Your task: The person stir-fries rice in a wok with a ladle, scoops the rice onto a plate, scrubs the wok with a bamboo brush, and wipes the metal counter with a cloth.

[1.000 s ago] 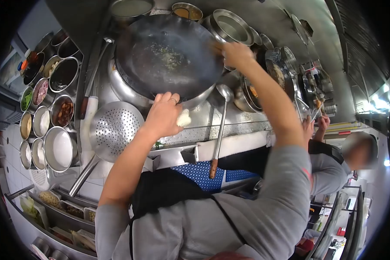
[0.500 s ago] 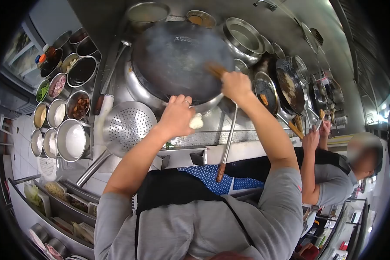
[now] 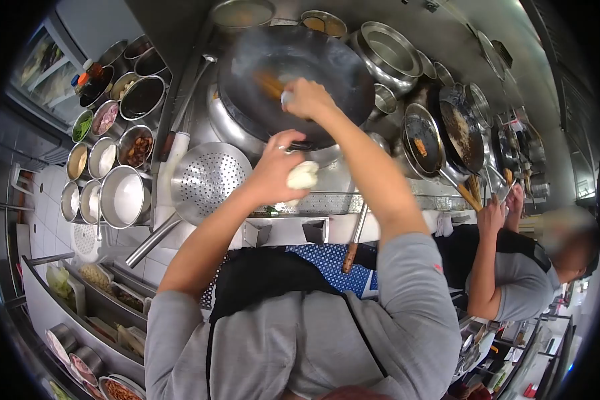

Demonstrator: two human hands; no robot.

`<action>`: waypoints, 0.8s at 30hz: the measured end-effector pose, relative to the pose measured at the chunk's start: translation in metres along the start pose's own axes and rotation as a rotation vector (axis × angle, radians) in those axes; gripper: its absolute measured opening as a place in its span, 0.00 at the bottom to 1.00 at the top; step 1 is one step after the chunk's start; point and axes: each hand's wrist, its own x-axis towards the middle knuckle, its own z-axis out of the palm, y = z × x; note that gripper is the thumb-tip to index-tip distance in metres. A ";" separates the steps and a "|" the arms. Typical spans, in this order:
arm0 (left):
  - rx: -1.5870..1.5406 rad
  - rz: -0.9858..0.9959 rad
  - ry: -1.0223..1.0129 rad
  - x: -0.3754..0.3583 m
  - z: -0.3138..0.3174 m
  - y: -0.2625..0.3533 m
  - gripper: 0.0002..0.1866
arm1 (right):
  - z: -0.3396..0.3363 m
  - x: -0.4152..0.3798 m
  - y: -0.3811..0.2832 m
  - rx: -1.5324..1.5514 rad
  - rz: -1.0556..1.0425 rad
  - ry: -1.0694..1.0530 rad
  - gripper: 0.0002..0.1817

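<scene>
A large dark wok [image 3: 343, 83] rests tilted on a round metal burner ring, with a little steam over it. My right hand [image 3: 308, 100] is closed on a bamboo wok brush [image 3: 268, 85], whose bristles are blurred by motion against the wok's inner left side. At the near rim, my left hand [image 3: 277, 172] is closed around a bunched white cloth [image 3: 303, 176], its fingers by the wok's dark loop handle [image 3: 300, 145]. Whether the fingers grip that handle through the cloth is partly hidden.
A perforated strainer [image 3: 211, 180] lies to the left, near metal containers of ingredients [image 3: 135, 145]. Below my right forearm lies a long-handled ladle [image 3: 355, 240]. On the right, a co-worker [image 3: 513, 267] stands by other pans [image 3: 460, 130]. Metal pots [image 3: 390, 50] line the back.
My right hand has swept the brush left across the wok from its right side. The left hand stays at the near rim with the cloth. The whole view has shifted slightly.
</scene>
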 end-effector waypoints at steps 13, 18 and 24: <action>-1.330 -1.233 0.407 -0.003 0.005 -0.006 0.24 | 0.012 -0.016 0.016 -0.287 -0.003 0.114 0.14; -1.355 -1.338 0.201 0.023 0.021 -0.041 0.23 | -0.034 -0.103 0.019 -0.493 -0.146 -0.111 0.14; -1.429 -1.463 0.409 0.046 0.030 -0.045 0.11 | -0.087 -0.073 0.085 -0.652 0.033 -0.016 0.14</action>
